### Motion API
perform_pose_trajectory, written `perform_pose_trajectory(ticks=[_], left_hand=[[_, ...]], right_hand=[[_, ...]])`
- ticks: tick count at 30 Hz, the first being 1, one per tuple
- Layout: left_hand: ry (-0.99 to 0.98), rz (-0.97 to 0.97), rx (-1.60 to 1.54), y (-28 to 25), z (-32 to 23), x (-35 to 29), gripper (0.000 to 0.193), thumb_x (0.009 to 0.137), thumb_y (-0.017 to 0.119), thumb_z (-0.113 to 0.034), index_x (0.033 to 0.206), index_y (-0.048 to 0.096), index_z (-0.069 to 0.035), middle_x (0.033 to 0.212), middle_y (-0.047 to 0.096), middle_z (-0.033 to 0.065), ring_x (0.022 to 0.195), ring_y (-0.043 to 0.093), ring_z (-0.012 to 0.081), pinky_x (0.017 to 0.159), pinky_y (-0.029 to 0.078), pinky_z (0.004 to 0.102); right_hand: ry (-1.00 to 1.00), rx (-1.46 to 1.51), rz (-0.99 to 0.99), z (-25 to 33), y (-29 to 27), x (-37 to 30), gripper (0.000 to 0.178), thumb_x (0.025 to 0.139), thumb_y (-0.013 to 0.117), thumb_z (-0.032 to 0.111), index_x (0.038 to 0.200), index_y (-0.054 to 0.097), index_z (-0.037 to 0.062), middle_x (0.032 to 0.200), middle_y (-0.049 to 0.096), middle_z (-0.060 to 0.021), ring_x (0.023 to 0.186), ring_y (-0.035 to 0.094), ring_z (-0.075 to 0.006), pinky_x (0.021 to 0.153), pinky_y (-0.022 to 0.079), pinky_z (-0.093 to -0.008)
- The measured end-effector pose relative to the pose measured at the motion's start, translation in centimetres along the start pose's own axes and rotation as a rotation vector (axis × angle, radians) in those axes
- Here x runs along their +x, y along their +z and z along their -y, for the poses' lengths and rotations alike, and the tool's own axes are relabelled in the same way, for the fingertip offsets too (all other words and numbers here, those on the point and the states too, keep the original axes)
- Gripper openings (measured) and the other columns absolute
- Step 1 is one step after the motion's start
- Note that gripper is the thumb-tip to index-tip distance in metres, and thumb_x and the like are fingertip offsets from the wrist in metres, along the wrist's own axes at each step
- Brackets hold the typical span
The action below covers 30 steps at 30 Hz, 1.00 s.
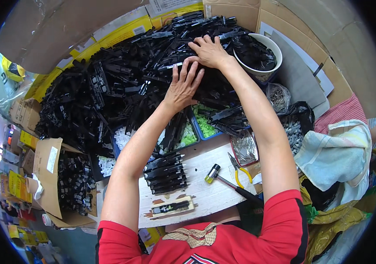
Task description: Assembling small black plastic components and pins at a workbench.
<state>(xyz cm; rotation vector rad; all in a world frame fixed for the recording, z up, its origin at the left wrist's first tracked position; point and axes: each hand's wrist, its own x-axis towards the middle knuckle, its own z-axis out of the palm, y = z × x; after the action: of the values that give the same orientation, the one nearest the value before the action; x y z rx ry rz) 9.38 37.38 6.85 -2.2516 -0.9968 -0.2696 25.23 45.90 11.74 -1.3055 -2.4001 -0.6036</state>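
Both arms reach forward over a big heap of black plastic parts. My left hand lies on the heap's near side, its fingers stretched out and apart. Farther up and to the right, my right hand rests on the heap with spread, slightly bent fingers. Neither hand shows anything gripped; what lies under the palms is hidden. Closer to me, several black parts are lined up in a stack on the pale work board. In front of them, a beige block holds one more black part.
A hammer and yellow-handled pliers lie on the board. Blue trays hold small green and white pieces. A white bucket stands at right, near a hanging cloth. At left is an open cardboard box.
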Motion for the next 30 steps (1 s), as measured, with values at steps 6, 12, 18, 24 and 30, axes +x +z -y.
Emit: perform_pose_trajectory(ticks=[6,12,18,24,30], left_hand=[[-0.036,0.018,-0.098,0.0,0.6,0.6,0.111,0.046,0.078,-0.050,0.138,0.028,-0.011,0.144,0.017,0.0187,0.132,0.013,0.0391,0.104,0.011,0.0556],[-0.034,0.064,-0.108,-0.2,0.9,1.4,0.114,0.044,0.079,-0.048,0.138,0.026,-0.012,0.141,0.024,0.0174,0.131,0.018,0.0382,0.103,0.012,0.0562],[-0.083,0.034,-0.133,0.1,1.7,1.5,0.108,0.045,0.080,-0.046,0.135,0.032,-0.010,0.139,0.028,0.0163,0.131,0.018,0.0357,0.103,0.013,0.0547],[-0.096,0.008,-0.173,0.2,1.6,1.7,0.101,0.047,0.081,-0.039,0.132,0.035,-0.011,0.137,0.026,0.0171,0.128,0.021,0.0368,0.103,0.018,0.0520],[-0.166,-0.138,-0.305,0.7,2.8,2.1,0.111,0.044,0.083,-0.037,0.137,0.027,-0.018,0.138,0.022,0.0168,0.124,0.025,0.0363,0.099,0.025,0.0481]], right_hand=[[-0.078,-0.077,-0.072,-0.2,0.0,-0.8,0.050,0.077,0.059,0.040,0.114,0.051,0.0083,0.113,0.051,-0.0075,0.110,0.043,-0.0251,0.089,0.032,-0.0521],[0.027,0.111,-0.293,-1.8,-2.9,-4.6,0.044,0.073,0.065,0.034,0.111,0.057,0.0125,0.116,0.052,-0.0075,0.109,0.044,-0.0244,0.086,0.033,-0.0395],[-0.077,0.553,-0.046,-0.4,-4.7,-9.8,0.030,0.067,0.069,0.014,0.096,0.060,0.0081,0.074,0.056,-0.0070,0.070,0.057,-0.0259,0.061,0.046,-0.0340],[0.045,0.464,-0.073,2.4,-3.2,-10.8,0.028,0.072,0.067,0.023,0.096,0.062,0.0102,0.081,0.060,-0.0067,0.074,0.060,-0.0270,0.062,0.048,-0.0368],[0.126,0.536,-0.143,2.1,-2.3,-7.7,0.025,0.079,0.061,0.029,0.094,0.062,0.0095,0.085,0.062,-0.0093,0.079,0.060,-0.0296,0.065,0.048,-0.0383]])
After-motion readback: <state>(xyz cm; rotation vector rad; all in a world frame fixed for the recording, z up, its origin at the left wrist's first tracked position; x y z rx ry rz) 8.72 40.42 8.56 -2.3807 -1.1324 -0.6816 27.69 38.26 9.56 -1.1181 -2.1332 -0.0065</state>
